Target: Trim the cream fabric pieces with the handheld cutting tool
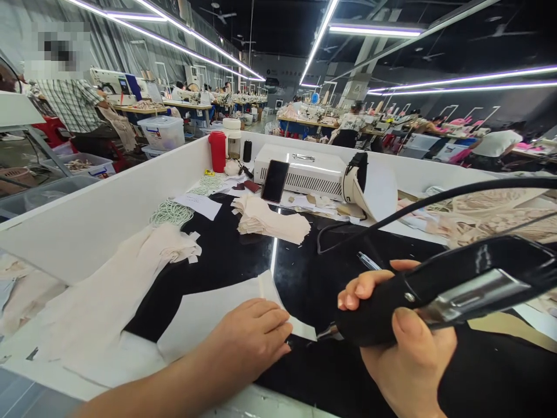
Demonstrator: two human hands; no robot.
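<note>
My right hand point(404, 342) is wrapped around a black corded handheld tool point(435, 290) with a bright metal strip along its body. Its narrow metal tip point(331, 332) points left and meets the end of a pale strip on a white fabric piece point(209, 313). My left hand point(252, 331) lies over that piece, its fingers together and pressing the strip against the black work surface point(313, 278). Part of the fabric is hidden under my left hand and forearm.
Stacked pale fabric pieces point(274, 220) lie mid-table, with a larger pile point(113, 278) at left. A phone point(275, 181) leans against a white metal box point(300, 168). A pen point(369, 261) lies near the tool. Low white walls point(87, 232) border the table; the cord point(435, 200) arcs right.
</note>
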